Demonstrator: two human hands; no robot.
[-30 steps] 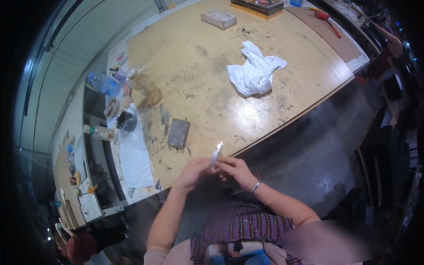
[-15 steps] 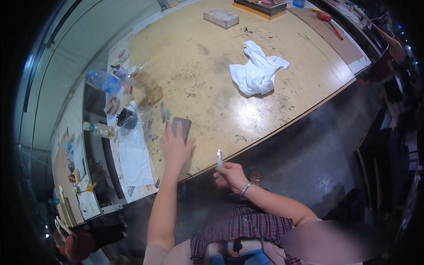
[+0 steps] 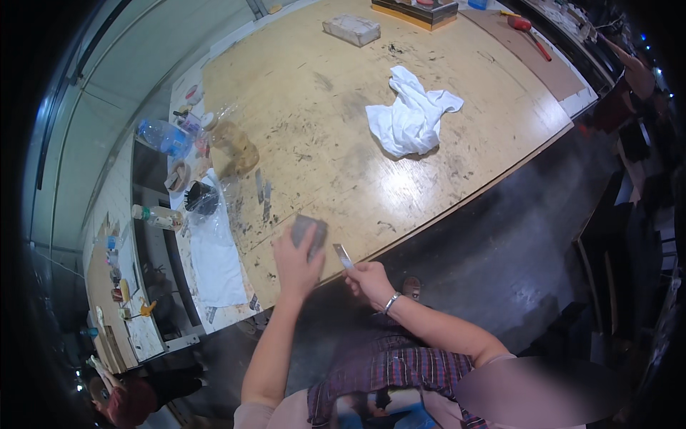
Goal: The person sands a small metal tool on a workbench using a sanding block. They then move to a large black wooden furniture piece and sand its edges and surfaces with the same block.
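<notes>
I have the left hand point(image 3: 294, 266) at the near edge of the table point(image 3: 307, 93), its fingers and thumb bent around a grey block point(image 3: 316, 227). Motion blurs the hand and block, so I can't tell whether the block sits flat on the wood or is lifted a little. The right hand point(image 3: 368, 281) is just beside it, closed in a pinch on the lower end of a thin metal strip point(image 3: 343, 255). The strip's free end points away from my fingers, up and leftward, close to the block; I see a gap between the two. A bracelet point(image 3: 392, 302) sits on the right wrist.

Beyond the left hand and a bit to its left, I see two dark strips point(image 3: 267, 199) lying side by side. Further left of that hand are a white towel point(image 3: 216, 261), a black cup point(image 3: 203, 198) and a clear bottle point(image 3: 166, 137). Out past the right hand, well apart from it, a crumpled white cloth point(image 3: 411, 123) lies on the wood. Much further from both hands I make out a pale block point(image 3: 351, 30) and, off to the right, a red tool point(image 3: 520, 23).
</notes>
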